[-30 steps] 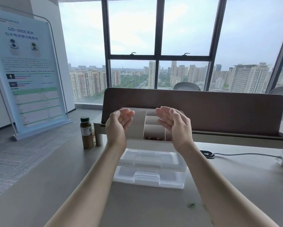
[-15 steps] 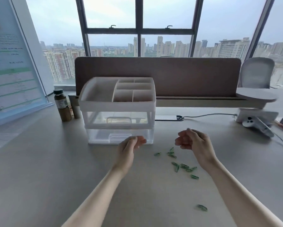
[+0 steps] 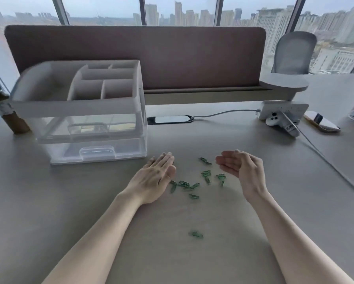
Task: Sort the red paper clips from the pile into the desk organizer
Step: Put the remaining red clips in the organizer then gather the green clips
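The white desk organizer (image 3: 77, 107) with several top compartments and two clear drawers stands at the left of the desk. Several green paper clips (image 3: 192, 184) lie scattered on the desk between my hands, and one more green clip (image 3: 196, 234) lies nearer to me. No red clips show on the desk. My left hand (image 3: 154, 178) rests on the desk at the left of the clips with straight fingers. My right hand (image 3: 240, 168) hovers at their right, fingers straight, palm turned inward. Neither hand holds anything.
A brown bottle (image 3: 6, 113) stands left of the organizer. A brown divider panel (image 3: 172, 56) runs along the desk's back. A black cable port (image 3: 170, 119), a power strip (image 3: 282, 110) with plug and cable, and a grey chair (image 3: 292, 54) are at the right.
My hands came down from above the organizer to the desk, and the view tilted down. Since half a second ago both hands have uncurled and flank the green clips.
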A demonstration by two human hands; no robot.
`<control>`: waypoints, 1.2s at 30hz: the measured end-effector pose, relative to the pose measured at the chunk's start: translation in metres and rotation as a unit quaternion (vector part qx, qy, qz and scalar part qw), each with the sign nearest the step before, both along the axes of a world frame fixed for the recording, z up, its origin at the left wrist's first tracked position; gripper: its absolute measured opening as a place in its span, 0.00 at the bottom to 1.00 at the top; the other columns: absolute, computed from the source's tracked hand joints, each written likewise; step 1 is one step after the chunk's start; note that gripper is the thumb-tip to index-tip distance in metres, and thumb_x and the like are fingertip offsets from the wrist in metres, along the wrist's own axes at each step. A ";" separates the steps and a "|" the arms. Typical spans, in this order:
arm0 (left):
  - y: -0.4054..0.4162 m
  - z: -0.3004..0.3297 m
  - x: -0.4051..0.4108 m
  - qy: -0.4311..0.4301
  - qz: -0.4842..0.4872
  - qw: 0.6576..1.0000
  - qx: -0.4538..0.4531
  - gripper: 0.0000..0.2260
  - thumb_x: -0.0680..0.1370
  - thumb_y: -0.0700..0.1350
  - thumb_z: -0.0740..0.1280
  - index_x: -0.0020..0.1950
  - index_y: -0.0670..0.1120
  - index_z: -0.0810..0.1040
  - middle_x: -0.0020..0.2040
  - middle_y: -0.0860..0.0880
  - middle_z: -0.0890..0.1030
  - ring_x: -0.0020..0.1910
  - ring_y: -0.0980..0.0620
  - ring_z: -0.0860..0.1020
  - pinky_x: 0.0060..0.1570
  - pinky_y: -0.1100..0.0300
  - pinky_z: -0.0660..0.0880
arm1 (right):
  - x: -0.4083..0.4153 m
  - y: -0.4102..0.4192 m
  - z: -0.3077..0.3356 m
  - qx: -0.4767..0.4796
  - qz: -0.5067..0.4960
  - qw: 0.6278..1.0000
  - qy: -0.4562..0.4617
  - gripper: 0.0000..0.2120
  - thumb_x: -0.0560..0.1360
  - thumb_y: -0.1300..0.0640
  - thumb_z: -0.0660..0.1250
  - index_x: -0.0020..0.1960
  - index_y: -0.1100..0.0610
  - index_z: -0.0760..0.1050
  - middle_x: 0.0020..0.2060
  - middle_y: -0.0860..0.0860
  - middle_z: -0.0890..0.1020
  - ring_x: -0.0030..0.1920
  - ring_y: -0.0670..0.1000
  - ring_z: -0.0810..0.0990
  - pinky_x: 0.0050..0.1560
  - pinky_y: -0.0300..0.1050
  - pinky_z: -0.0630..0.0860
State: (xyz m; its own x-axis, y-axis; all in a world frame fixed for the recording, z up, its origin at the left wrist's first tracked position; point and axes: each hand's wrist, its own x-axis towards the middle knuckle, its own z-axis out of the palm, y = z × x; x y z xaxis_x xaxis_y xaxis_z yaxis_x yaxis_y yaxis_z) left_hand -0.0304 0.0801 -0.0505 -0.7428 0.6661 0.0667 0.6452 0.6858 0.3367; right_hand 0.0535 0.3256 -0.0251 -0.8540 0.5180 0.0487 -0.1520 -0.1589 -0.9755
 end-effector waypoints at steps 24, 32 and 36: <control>0.049 -0.001 0.069 0.037 0.000 0.991 -0.128 0.38 0.77 0.70 0.40 0.79 0.47 0.37 0.80 0.50 0.37 0.76 0.56 0.34 0.76 0.56 0.40 | 0.000 0.035 -0.011 -0.050 0.013 0.998 -0.023 0.18 0.79 0.62 0.53 0.52 0.69 0.79 0.46 0.67 0.84 0.51 0.65 0.84 0.56 0.56 0.80; 0.082 -0.001 0.012 0.022 -0.004 0.997 -0.076 0.40 0.76 0.72 0.45 0.79 0.50 0.39 0.79 0.52 0.38 0.77 0.55 0.37 0.76 0.55 0.42 | -0.020 0.043 -0.019 -0.029 0.049 0.998 0.012 0.16 0.79 0.66 0.52 0.55 0.65 0.78 0.53 0.64 0.83 0.58 0.58 0.82 0.60 0.47 0.78; 0.101 0.003 -0.004 0.036 -0.071 0.994 -0.075 0.44 0.72 0.76 0.42 0.79 0.50 0.40 0.80 0.54 0.40 0.77 0.57 0.38 0.76 0.54 0.43 | -0.034 0.062 -0.018 -0.163 -0.035 0.985 0.033 0.15 0.79 0.63 0.51 0.50 0.65 0.76 0.49 0.66 0.82 0.58 0.65 0.80 0.58 0.50 0.78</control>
State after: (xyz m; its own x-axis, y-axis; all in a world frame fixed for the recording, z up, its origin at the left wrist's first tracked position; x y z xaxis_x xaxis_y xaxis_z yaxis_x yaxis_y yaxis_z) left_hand -0.0343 0.1813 -0.0477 -0.6382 0.7699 0.0084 0.7572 0.6256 0.1878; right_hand 0.0197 0.3874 -0.0435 -0.8157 0.5734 -0.0766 -0.2345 -0.4488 -0.8623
